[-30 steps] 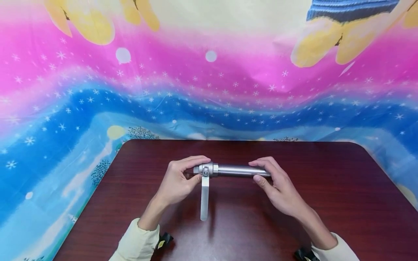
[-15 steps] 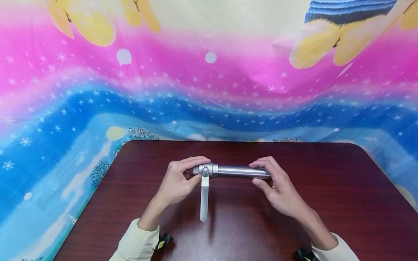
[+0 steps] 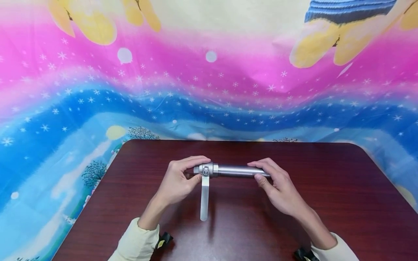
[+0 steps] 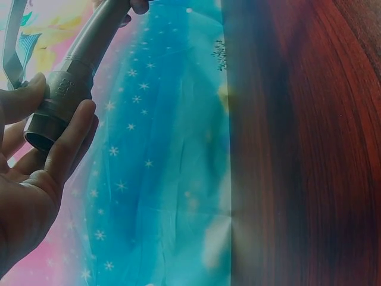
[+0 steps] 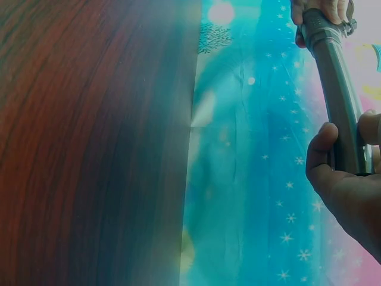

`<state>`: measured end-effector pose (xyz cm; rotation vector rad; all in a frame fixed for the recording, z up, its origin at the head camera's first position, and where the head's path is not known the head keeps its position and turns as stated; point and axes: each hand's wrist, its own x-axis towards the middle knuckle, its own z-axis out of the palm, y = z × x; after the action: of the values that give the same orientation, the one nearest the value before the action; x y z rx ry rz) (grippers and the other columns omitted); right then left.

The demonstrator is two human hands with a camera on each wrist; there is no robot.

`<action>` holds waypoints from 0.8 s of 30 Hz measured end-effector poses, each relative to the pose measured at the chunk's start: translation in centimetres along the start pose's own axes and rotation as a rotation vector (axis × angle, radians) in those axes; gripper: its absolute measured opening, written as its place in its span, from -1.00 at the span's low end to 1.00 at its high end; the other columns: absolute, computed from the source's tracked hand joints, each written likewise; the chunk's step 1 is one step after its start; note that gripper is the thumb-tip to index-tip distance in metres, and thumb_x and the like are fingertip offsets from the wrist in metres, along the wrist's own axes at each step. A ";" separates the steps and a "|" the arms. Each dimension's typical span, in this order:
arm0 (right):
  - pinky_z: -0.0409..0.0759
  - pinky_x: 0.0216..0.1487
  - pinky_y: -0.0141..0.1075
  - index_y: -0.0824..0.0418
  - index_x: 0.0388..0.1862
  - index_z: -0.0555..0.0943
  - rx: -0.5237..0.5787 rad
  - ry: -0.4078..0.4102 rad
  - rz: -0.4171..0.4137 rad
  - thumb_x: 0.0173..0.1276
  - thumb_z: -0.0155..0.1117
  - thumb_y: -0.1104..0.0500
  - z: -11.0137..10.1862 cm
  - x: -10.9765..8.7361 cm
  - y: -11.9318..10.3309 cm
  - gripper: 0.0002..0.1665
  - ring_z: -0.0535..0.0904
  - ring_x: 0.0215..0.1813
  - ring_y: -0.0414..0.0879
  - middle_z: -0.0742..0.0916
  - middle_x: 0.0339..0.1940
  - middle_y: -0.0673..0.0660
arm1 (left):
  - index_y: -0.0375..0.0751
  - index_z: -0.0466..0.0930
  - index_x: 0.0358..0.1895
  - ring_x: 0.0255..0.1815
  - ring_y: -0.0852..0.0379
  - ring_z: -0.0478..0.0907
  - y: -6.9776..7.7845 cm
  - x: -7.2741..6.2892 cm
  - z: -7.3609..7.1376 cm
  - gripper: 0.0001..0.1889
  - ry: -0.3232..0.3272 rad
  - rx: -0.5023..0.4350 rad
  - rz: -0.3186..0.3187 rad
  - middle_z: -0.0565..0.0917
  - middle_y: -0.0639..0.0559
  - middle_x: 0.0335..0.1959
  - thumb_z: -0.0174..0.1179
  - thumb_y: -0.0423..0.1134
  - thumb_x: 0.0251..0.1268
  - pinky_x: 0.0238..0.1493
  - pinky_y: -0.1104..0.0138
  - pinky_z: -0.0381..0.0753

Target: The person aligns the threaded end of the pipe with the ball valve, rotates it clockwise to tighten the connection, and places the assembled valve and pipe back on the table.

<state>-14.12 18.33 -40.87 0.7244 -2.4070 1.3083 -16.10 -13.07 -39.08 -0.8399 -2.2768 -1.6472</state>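
Note:
A metal ball valve [image 3: 206, 169] with a long flat lever handle [image 3: 204, 201] is joined to a steel pipe [image 3: 236, 170], and both are held level above the table. My left hand [image 3: 177, 181] grips the valve body, thumb on the near side and fingers on the far side. The lever points toward me. At the pipe's other end my right hand [image 3: 281, 188] holds it between thumb and fingers, hiding part of that end. In the left wrist view the valve's open threaded end [image 4: 44, 131] faces the palm. The right wrist view shows fingers curled around the pipe [image 5: 340, 101].
The dark red-brown wooden table [image 3: 147, 239] lies beneath both hands. Behind it hangs a colourful printed cloth [image 3: 209, 90] with snowflakes. Black straps [image 3: 164, 240] are at the wrists, beside pale sleeves [image 3: 137, 239].
The right thumb and fingers shift slightly on the pipe, the thumb dipping away and coming back against it. The left hand and valve stay in place.

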 end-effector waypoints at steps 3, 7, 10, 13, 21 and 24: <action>0.61 -0.16 -0.46 0.02 0.33 0.66 -0.007 -0.007 0.013 0.58 0.25 0.36 0.0 0.0 -0.1 -0.55 0.62 -0.17 -0.25 0.68 0.11 -0.04 | -0.27 0.80 0.16 -0.13 0.18 0.68 0.0 0.0 0.0 -0.45 0.001 0.002 -0.001 0.81 -0.18 0.15 0.29 -0.73 0.09 -0.29 0.39 0.76; 0.49 0.07 -0.57 0.06 0.36 0.61 -0.012 0.000 -0.014 0.49 0.35 0.39 0.1 -0.1 -0.2 -0.47 0.53 0.12 -0.27 0.63 0.25 0.03 | -0.28 0.79 0.16 -0.12 0.18 0.67 -0.1 -0.1 0.1 -0.46 -0.001 -0.001 -0.001 0.81 -0.18 0.14 0.29 -0.73 0.09 -0.29 0.39 0.76; 0.44 0.15 -0.62 0.12 0.33 0.59 0.008 0.004 -0.041 0.39 0.41 0.47 0.1 0.0 -0.3 -0.43 0.49 0.19 -0.26 0.58 0.26 0.08 | -0.28 0.80 0.15 -0.11 0.17 0.67 -0.1 -0.1 0.1 -0.46 0.002 0.000 0.000 0.81 -0.17 0.14 0.28 -0.73 0.09 -0.28 0.40 0.75; 0.46 0.13 -0.61 0.13 0.27 0.60 0.011 0.009 -0.055 0.35 0.42 0.51 0.1 0.0 -0.3 -0.43 0.48 0.17 -0.26 0.57 0.21 0.06 | -0.26 0.80 0.15 -0.11 0.16 0.68 0.0 -0.1 0.0 -0.46 0.007 0.001 0.005 0.81 -0.16 0.14 0.28 -0.73 0.09 -0.28 0.40 0.75; 0.50 -0.17 -0.49 0.13 0.22 0.65 -0.005 0.032 -0.059 0.33 0.42 0.52 0.3 0.1 -0.2 -0.46 0.52 0.03 -0.27 0.65 0.16 0.05 | -0.27 0.79 0.16 -0.10 0.18 0.68 0.0 0.0 0.1 -0.47 0.000 -0.002 -0.009 0.81 -0.15 0.15 0.29 -0.71 0.10 -0.25 0.40 0.76; 0.50 -0.14 -0.49 0.13 0.23 0.67 -0.017 0.037 -0.048 0.35 0.41 0.52 0.3 0.1 -0.1 -0.46 0.54 0.02 -0.27 0.68 0.15 0.03 | -0.26 0.80 0.16 -0.08 0.17 0.69 0.0 0.0 0.1 -0.46 0.000 -0.002 -0.010 0.81 -0.15 0.15 0.29 -0.72 0.10 -0.24 0.40 0.77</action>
<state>-14.19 18.01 -40.94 0.7417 -2.3545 1.2701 -16.10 -12.96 -39.08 -0.8298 -2.2835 -1.6536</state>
